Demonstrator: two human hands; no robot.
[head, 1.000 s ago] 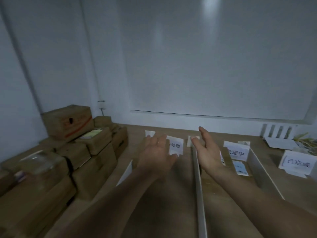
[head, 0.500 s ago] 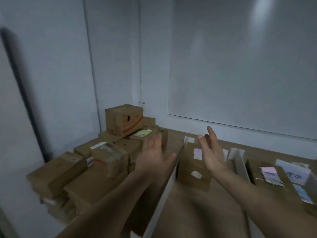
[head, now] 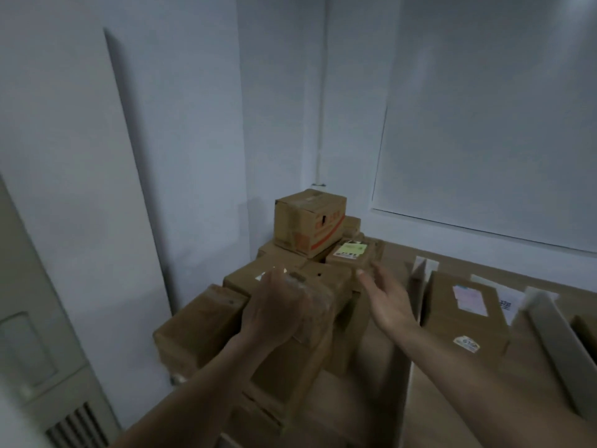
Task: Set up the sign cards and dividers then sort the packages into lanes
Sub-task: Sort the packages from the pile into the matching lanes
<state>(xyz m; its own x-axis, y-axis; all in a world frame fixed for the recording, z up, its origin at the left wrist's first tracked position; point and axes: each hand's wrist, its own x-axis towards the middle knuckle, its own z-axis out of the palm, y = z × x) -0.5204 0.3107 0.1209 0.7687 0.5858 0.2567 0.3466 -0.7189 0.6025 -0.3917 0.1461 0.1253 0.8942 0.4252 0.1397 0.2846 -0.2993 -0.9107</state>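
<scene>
My left grip (head: pixel 277 305) lay over the plastic-wrapped package (head: pixel 323 305) at centre frame, on the pile of packages (head: pixel 200 328) at centre left. Blur kept me from telling whether its fingers had closed on it. My right grip (head: pixel 384 299) hung open just right of that package, fingers straight, palm turned left, holding nothing. Its fingertips (head: pixel 361 273) were near the green-labelled package (head: pixel 350 250) above. At the right, a pink-labelled package (head: pixel 462 315) sat on the desk (head: pixel 400 257) between a near divider (head: pixel 420 273) and a far divider (head: pixel 549 318). A sign card (head: pixel 507 302) was partly hidden behind it.
</scene>
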